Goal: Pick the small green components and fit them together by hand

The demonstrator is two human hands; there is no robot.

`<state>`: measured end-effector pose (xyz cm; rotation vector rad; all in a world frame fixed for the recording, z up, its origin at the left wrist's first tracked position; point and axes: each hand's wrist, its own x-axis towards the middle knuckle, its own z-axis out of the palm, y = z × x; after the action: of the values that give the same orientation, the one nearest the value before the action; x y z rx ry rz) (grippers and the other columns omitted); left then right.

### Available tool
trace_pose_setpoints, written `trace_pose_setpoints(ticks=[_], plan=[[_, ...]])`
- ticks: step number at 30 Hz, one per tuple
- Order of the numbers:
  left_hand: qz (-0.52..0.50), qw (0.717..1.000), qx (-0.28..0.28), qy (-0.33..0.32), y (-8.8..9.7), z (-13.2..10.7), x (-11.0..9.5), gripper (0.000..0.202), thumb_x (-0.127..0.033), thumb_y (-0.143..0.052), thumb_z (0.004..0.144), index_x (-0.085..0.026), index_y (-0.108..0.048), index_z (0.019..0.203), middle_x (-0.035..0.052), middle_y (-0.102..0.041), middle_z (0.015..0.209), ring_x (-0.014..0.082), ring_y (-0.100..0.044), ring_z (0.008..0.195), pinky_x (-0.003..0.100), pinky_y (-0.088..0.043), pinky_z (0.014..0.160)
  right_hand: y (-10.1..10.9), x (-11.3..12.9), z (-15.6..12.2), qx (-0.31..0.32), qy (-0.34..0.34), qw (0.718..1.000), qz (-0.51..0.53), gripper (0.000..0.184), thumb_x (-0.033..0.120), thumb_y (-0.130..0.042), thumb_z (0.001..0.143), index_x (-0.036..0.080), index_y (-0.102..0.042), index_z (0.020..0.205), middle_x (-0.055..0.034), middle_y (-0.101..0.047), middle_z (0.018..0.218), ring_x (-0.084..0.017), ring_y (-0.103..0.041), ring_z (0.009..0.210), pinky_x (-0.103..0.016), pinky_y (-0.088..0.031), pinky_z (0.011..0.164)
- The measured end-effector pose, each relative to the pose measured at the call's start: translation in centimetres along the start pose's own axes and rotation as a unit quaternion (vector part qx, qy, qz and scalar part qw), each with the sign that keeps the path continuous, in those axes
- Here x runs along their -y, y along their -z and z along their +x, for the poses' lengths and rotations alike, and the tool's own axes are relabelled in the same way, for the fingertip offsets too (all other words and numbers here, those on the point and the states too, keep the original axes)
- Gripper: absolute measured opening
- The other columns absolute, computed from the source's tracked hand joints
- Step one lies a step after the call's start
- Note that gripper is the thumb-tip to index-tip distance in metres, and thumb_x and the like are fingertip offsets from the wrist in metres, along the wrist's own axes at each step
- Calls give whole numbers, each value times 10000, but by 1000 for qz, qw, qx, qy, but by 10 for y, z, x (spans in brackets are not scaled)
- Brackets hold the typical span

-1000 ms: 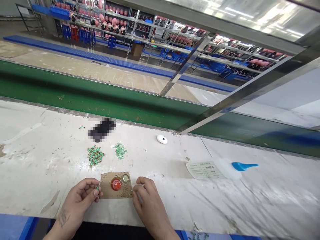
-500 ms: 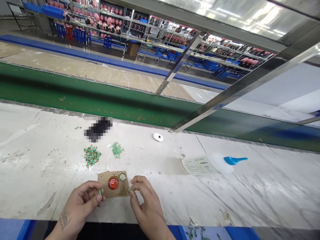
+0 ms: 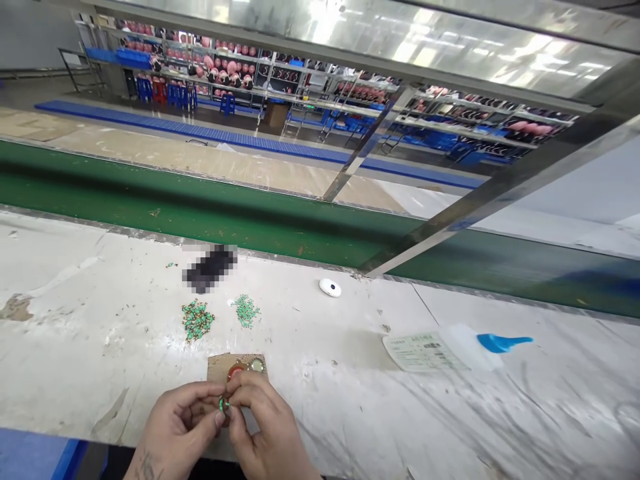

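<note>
My left hand (image 3: pixel 181 429) and my right hand (image 3: pixel 263 427) meet at the near edge of the white bench, fingertips pinched together on a tiny green part (image 3: pixel 221 403). Just beyond them lies a small brown board (image 3: pixel 219 366) with a red round cap (image 3: pixel 235 369) and a smaller clear cap (image 3: pixel 257 365) on it; my hands cover its near half. Two little heaps of green parts lie farther back, one at the left (image 3: pixel 197 319) and one at the right (image 3: pixel 245 309).
A dark blurred object (image 3: pixel 210 267) and a white oval puck (image 3: pixel 330 287) lie near the green conveyor belt (image 3: pixel 150 207). A printed label (image 3: pixel 417 351) and a blue scoop (image 3: pixel 500 343) sit to the right. A slanted metal bar (image 3: pixel 475 207) rises at the right.
My hands, which were apart at either side of the brown board, have come together over its near edge, both pinching the green part. The view has shifted slightly.
</note>
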<state>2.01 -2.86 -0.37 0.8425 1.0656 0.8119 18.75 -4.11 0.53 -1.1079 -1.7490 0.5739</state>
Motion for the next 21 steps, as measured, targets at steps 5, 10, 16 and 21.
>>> trace_pose_setpoints(ticks=[5, 10, 16, 21], plan=[[-5, 999, -31, 3, -3, -2, -5, 455, -510, -868, 648, -168, -799, 939, 94, -793, 842, 197, -739, 739, 241, -599, 694, -5, -1, 0, -5, 13, 1000, -10, 221, 32, -464, 865, 232, -523, 938, -29, -627, 935, -145, -646, 897, -252, -558, 803], [-25, 998, -56, 1, -12, -5, -14, 452, -500, -906, 585, -166, -807, 875, 86, -791, 818, 191, -734, 720, 245, -598, 699, -9, -3, 0, -9, 22, 999, -24, 213, 34, -464, 859, 229, -516, 929, -26, -612, 923, -139, -640, 865, -239, -551, 763], [-46, 997, -53, 10, -13, -9, -20, 447, -473, -918, 573, -163, -809, 875, 96, -789, 812, 194, -736, 730, 249, -598, 695, -9, -4, 0, -5, 32, 999, -29, 202, 32, -466, 870, 223, -503, 922, -25, -588, 912, -136, -619, 828, -233, -538, 726], [-13, 998, -52, 13, -14, -9, -23, 387, -388, -906, 603, -139, -799, 879, 115, -793, 837, 216, -742, 756, 278, -603, 719, -10, -7, -4, 32, 12, 999, -41, 216, 18, -471, 870, 218, -522, 931, -40, -593, 945, -143, -626, 845, -235, -540, 730]])
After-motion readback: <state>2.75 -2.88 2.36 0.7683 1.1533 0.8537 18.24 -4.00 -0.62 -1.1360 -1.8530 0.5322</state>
